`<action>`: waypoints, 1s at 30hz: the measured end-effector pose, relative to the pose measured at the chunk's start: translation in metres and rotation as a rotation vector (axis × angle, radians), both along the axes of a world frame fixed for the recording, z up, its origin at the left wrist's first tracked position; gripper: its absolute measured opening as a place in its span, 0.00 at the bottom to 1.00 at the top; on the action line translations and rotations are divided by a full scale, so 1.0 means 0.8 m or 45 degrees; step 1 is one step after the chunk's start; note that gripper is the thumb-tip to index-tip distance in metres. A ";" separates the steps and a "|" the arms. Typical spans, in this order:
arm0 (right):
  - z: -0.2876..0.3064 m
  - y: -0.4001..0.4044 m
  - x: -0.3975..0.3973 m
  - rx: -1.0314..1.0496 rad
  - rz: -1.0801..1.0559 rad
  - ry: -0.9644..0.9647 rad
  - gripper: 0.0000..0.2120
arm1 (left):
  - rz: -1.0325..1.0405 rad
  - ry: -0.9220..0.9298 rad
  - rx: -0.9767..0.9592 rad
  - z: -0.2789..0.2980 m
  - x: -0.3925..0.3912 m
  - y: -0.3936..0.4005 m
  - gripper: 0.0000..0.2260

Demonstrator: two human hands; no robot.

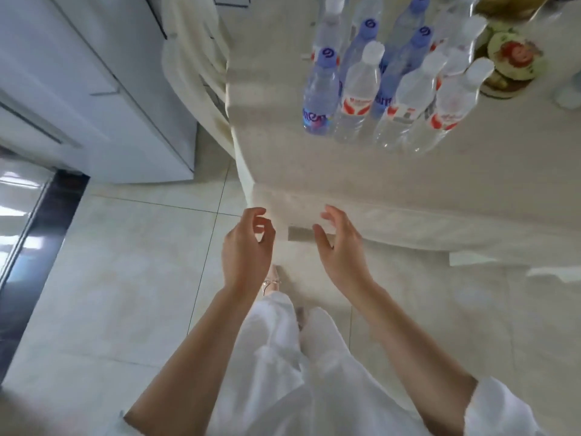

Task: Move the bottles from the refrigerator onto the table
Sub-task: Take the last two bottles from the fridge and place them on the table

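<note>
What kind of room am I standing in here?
Most likely a home kitchen or dining area. A white refrigerator stands on a glossy tiled floor, and beside it a cloth-covered table holds a cluster of water bottles.

Seen from a single head-worn wide-angle camera, looking steeply down and forward past the wearer's own forearms to the tiled floor (125, 262) far below. Framed close on the left hand (248, 247) and right hand (341, 247) at mid-picture, with the near corner of the table (283, 171) just beyond them, the standing bottles (377, 89) bent outward toward the upper right edge by the lens, and the white refrigerator (78, 89) running off the upper left. Only one view here, so nothing shared with a second.
</note>
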State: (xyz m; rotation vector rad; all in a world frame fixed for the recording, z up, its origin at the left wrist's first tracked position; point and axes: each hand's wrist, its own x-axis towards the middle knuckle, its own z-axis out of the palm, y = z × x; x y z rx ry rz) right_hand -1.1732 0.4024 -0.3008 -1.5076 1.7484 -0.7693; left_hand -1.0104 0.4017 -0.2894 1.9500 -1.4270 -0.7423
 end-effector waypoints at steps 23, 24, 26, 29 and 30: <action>0.053 0.198 0.392 0.090 0.973 0.046 0.18 | 0.571 -0.118 0.141 0.037 0.358 0.370 0.10; 0.053 0.205 0.412 0.094 0.995 0.054 0.18 | 0.565 -0.123 0.138 0.038 0.376 0.379 0.10; 0.050 0.220 0.452 0.099 1.013 0.059 0.18 | 0.569 -0.126 0.128 0.039 0.412 0.393 0.10; 0.051 0.239 0.501 0.129 1.046 0.059 0.18 | 0.608 -0.121 0.121 0.041 0.463 0.407 0.10; 0.052 0.242 0.513 0.134 1.053 0.060 0.18 | 0.622 -0.110 0.121 0.042 0.478 0.408 0.09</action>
